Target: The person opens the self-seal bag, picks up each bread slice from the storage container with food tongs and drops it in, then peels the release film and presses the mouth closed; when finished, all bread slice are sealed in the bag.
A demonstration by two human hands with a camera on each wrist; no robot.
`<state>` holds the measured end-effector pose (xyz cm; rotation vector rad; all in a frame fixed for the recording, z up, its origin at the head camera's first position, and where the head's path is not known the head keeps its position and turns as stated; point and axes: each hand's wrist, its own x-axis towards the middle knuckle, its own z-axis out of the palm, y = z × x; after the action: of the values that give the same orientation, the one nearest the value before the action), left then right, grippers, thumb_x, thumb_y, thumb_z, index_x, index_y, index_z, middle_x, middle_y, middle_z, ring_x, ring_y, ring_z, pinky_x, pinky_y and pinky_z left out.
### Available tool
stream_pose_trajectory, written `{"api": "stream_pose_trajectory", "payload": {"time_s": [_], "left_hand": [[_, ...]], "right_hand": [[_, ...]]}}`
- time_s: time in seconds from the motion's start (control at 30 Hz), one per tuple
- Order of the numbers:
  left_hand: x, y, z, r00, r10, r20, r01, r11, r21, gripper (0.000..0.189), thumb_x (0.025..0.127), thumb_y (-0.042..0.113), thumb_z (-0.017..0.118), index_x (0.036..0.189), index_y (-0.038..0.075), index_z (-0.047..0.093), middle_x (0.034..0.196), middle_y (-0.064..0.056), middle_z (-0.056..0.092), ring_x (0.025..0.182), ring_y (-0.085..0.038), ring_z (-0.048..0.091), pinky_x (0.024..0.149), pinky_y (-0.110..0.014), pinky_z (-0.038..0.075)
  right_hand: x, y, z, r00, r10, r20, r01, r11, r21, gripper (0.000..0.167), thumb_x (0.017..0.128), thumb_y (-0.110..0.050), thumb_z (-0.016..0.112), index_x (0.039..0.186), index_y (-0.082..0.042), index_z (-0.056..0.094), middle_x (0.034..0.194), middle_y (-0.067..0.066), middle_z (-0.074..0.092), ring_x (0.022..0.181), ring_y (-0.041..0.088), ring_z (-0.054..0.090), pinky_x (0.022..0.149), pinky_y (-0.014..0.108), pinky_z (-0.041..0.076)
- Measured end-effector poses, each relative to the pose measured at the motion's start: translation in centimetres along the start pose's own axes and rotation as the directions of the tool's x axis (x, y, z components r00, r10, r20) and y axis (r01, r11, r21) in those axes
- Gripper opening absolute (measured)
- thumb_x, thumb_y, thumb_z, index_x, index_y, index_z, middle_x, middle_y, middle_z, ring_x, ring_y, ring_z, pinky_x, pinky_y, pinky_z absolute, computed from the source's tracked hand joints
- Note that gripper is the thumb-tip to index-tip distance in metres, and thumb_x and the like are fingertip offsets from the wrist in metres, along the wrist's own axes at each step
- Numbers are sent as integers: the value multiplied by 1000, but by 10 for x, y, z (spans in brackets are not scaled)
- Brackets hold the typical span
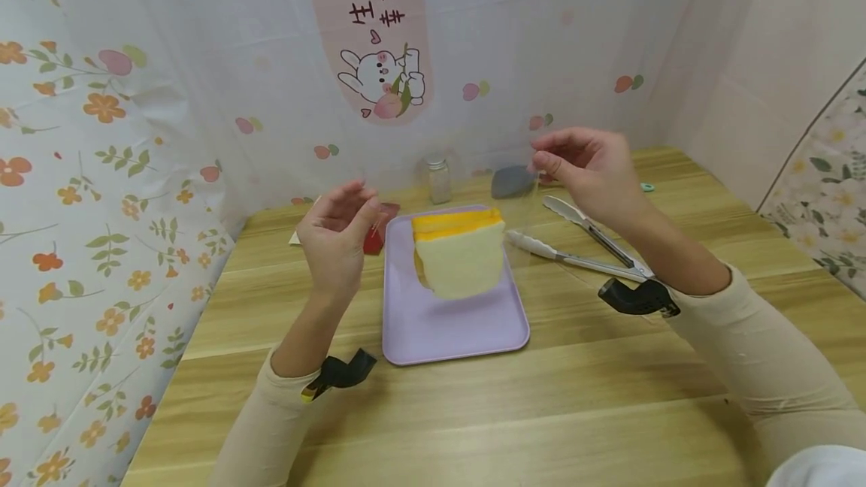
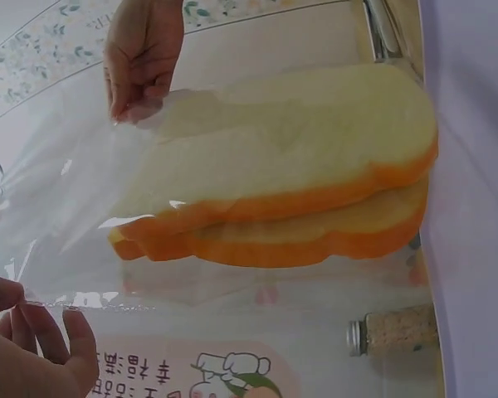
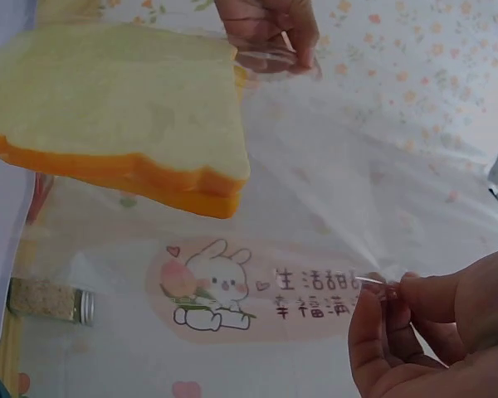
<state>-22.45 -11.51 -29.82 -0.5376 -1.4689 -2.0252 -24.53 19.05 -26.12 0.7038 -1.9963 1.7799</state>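
Observation:
Two thick slices of bread (image 1: 463,265) with orange crusts stand face to face inside a clear plastic bag (image 2: 75,191), over a lilac tray (image 1: 453,340). My left hand (image 1: 336,239) pinches one upper side of the bag between thumb and fingers. On the opposite side, my right hand (image 1: 595,175) pinches the bag's other upper edge, slightly higher. The film stretches between both hands above the bread. In the right wrist view, a fold of film shows at the right fingertips (image 3: 402,286). Whether the bread's lower edge touches the tray, I cannot tell.
Metal tongs (image 1: 602,265) with pale tips lie spread right of the tray. Behind it stand a small lidded glass jar (image 1: 439,180) and a dark grey rounded item (image 1: 512,181). A red item (image 1: 373,242) lies near the left hand. A printed curtain (image 1: 501,36) hangs behind the table.

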Motion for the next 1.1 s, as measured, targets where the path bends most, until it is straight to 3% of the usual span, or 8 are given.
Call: {"api": "stream_pose_trajectory", "payload": {"time_s": [0.17, 0.33, 0.53, 0.7, 0.87, 1.0, 1.1], "left_hand": [[1, 7, -4, 996, 42, 79, -47, 997, 61, 18, 84, -5, 75, 101, -1, 76, 88, -1, 73, 72, -11, 65, 62, -19, 52], [4, 11, -7, 986, 29, 164, -48, 992, 114, 25, 85, -1, 76, 105, -15, 68, 90, 0, 73, 74, -10, 65, 64, -18, 52], [6, 12, -8, 982, -16, 186, -10, 991, 134, 12, 89, -8, 68, 98, -4, 75, 88, -1, 74, 68, -8, 63, 59, -17, 49], [7, 12, -9, 974, -14, 226, -33, 978, 206, 12, 91, -7, 67, 101, -13, 68, 91, 1, 75, 76, -12, 71, 67, -21, 54], [8, 11, -9, 968, 4, 250, -65, 969, 240, 13, 90, -8, 67, 100, -16, 66, 90, 4, 76, 83, -16, 73, 75, -25, 56], [9, 12, -10, 969, 19, 247, -73, 974, 213, 14, 89, -8, 67, 99, -18, 66, 89, 3, 76, 82, -16, 73, 65, -20, 54], [10, 13, -13, 967, 25, 254, -77, 977, 199, 15, 89, -9, 67, 102, -16, 68, 89, 2, 76, 69, -12, 70, 54, -17, 47]], "right_hand": [[1, -1, -3, 999, 34, 14, -33, 999, -29, 12, 91, 2, 68, 96, 13, 67, 81, 1, 71, 70, 11, 67, 65, 20, 55], [1, -3, -6, 999, 9, 33, -5, 992, -128, 13, 94, 0, 66, 97, 12, 65, 84, -3, 71, 72, 10, 65, 58, 20, 53], [2, -4, -8, 990, -28, 141, 51, 985, -167, 8, 99, -2, 57, 99, 6, 59, 88, 1, 75, 73, 14, 68, 45, 22, 45], [4, -1, -9, 984, -79, 159, 95, 991, -94, 8, 98, 1, 58, 98, 9, 57, 81, 5, 74, 71, 15, 70, 50, 22, 51], [6, 1, -10, 984, -96, 148, 84, 993, 81, 8, 93, 12, 59, 98, 8, 63, 78, 9, 73, 70, 15, 71, 63, 23, 56], [7, 3, -13, 976, -114, 184, 93, 988, 123, 22, 90, 18, 58, 103, 3, 67, 81, 9, 73, 73, 15, 72, 66, 24, 57], [7, 4, -14, 970, -137, 201, 112, 985, 131, 23, 89, 20, 59, 105, 6, 68, 82, 10, 74, 74, 16, 72, 65, 25, 57]]}}
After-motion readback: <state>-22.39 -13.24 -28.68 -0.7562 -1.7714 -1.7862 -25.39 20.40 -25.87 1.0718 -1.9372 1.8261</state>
